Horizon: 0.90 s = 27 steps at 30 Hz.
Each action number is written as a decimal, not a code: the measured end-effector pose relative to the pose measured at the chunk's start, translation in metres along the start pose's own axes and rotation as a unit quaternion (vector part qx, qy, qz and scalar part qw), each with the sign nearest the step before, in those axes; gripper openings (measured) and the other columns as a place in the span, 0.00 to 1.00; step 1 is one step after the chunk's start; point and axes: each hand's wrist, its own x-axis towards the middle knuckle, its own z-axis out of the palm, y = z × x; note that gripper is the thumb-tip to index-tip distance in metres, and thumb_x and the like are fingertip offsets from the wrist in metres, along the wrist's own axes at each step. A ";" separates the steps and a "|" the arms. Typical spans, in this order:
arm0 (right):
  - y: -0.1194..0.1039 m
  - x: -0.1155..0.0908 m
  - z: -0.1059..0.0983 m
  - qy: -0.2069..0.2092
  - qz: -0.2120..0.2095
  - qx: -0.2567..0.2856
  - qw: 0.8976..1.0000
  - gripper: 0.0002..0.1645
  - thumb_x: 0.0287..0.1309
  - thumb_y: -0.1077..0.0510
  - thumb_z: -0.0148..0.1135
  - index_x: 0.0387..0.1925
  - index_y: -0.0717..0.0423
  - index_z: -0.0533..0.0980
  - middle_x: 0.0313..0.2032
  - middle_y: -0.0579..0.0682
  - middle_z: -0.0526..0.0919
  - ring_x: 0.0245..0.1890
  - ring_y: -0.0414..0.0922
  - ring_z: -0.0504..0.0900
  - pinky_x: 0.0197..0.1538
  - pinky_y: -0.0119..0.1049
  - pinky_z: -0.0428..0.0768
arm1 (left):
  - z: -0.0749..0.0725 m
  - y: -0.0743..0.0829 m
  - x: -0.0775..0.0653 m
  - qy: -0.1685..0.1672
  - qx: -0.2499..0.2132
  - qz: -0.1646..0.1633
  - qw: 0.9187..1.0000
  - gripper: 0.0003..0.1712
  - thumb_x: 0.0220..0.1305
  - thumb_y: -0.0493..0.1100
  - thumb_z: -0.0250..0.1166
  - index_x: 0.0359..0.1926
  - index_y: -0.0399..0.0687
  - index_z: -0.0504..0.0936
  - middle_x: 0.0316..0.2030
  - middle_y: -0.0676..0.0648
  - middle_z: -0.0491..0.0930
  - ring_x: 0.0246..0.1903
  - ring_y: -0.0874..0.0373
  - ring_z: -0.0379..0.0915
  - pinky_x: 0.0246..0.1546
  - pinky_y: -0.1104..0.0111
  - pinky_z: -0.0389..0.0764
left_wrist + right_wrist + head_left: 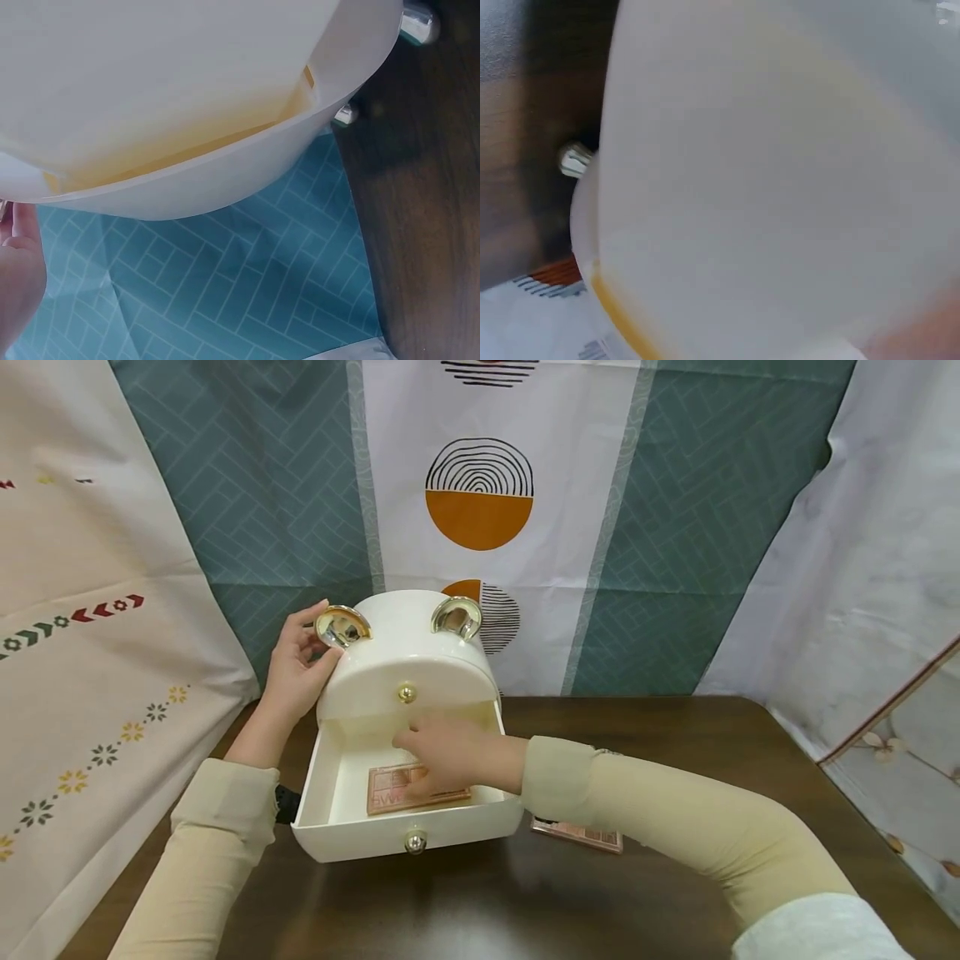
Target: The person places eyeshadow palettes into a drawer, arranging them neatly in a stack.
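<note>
In the head view a white drawer box (397, 627), rounded on top, bears two shiny gold ear-shaped pieces. My left hand (294, 664) holds the left gold ear (341, 627) between thumb and fingers, steadying against the box's side. The lower drawer (352, 845) is pulled out, with a round gold knob on its front. Inside it lies a pinkish makeup palette (386, 792), partly covered by my right hand (446, 752). That hand is blurred, thumb and forefinger apart, reaching down over the palette. The left wrist view shows the left hand (19, 277) at the box's edge.
A second makeup palette (577, 835) lies on the dark wooden table (637, 735), right of the drawer and partly under my right sleeve. The upper drawer has a gold knob (407, 693). Patterned cloth (292, 485) hangs behind the table and along both sides.
</note>
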 end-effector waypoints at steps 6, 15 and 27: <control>0.004 -0.041 -0.024 0.066 0.022 0.049 0.996 0.32 0.52 0.42 0.66 0.56 0.52 0.74 0.44 0.48 0.78 0.43 0.44 0.76 0.44 0.38 0.76 | 0.000 0.001 0.001 0.005 0.020 -0.009 1.000 0.35 0.63 0.28 0.58 0.69 0.49 0.60 0.45 0.50 0.70 0.38 0.75 0.69 0.36 0.86 0.71; 0.026 -0.112 -0.018 0.138 0.082 0.104 0.981 0.33 0.48 0.46 0.71 0.55 0.53 0.74 0.48 0.50 0.78 0.47 0.48 0.76 0.48 0.43 0.77 | 0.003 0.002 0.001 0.014 0.012 -0.004 1.000 0.34 0.62 0.27 0.59 0.67 0.45 0.63 0.43 0.61 0.67 0.40 0.75 0.69 0.38 0.87 0.71; 0.064 -0.190 0.030 0.145 0.192 0.162 0.957 0.30 0.49 0.53 0.71 0.53 0.59 0.74 0.47 0.52 0.79 0.47 0.50 0.79 0.48 0.48 0.78 | 0.002 0.002 0.004 0.022 0.032 -0.018 0.999 0.35 0.60 0.27 0.61 0.67 0.46 0.64 0.41 0.63 0.67 0.39 0.76 0.69 0.38 0.88 0.70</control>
